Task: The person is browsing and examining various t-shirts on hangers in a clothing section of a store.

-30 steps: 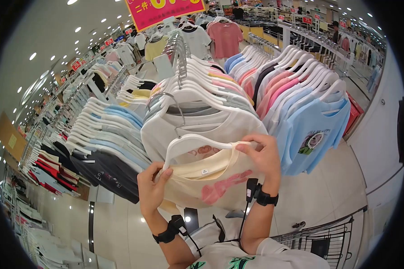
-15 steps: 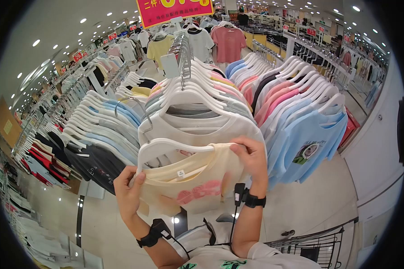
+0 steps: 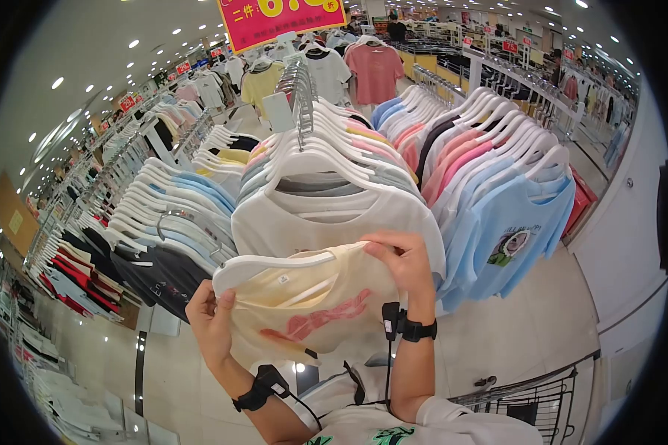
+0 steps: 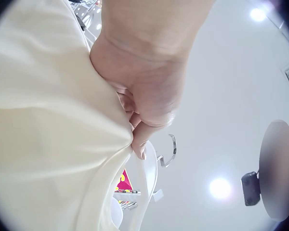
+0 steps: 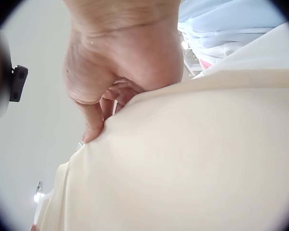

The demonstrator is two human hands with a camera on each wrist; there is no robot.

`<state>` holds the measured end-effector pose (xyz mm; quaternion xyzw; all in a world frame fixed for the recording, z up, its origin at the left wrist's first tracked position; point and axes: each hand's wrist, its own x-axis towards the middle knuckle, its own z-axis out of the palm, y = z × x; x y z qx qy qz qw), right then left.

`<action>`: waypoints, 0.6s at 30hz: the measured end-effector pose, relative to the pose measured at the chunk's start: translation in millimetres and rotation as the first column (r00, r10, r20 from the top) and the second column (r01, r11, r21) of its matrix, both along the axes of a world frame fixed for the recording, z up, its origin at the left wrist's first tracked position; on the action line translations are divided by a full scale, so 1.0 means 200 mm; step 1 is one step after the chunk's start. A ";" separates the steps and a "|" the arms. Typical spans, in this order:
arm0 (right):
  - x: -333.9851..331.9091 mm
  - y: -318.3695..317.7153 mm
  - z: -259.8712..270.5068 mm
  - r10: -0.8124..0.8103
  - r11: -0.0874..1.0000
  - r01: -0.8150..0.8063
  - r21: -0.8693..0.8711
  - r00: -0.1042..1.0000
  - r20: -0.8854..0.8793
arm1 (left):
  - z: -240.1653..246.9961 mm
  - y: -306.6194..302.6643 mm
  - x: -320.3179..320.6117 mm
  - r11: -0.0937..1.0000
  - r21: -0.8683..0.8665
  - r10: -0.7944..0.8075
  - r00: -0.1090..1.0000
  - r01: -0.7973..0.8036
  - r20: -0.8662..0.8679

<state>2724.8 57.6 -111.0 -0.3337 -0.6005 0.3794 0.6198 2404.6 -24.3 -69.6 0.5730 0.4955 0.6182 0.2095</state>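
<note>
A cream T-shirt (image 3: 319, 304) with a pink print hangs on a white hanger (image 3: 274, 265), held low before the rack. At its left shoulder my left hand (image 3: 212, 322) pinches cloth and hanger between thumb and fingers; in the left wrist view that hand (image 4: 139, 72) grips the shirt (image 4: 53, 125) beside the hanger (image 4: 148, 178). My right hand (image 3: 408, 268) pinches the other shoulder. The right wrist view shows this hand (image 5: 120, 62) with its thumb on the cream cloth (image 5: 183, 159); its other fingertips are partly hidden.
Directly behind is a white shirt (image 3: 326, 222) at the front of a full rack. Light blue shirts (image 3: 508, 230) hang to the right, dark ones (image 3: 156, 278) to the left. A cart (image 3: 534, 404) stands at lower right; a red sign (image 3: 282, 21) is above.
The shirt, hanger and both hands have moved left and slightly down from a second ago. The hanger's hook has swung over to the left, and the shirt tilts differently. Both hands keep their grip.
</note>
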 end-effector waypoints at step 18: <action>-0.03 0.06 -0.04 -0.125 0.985 0.131 -0.113 0.991 0.055 | -0.13 -0.03 -0.22 0.993 0.075 0.077 0.971 -0.096 0.224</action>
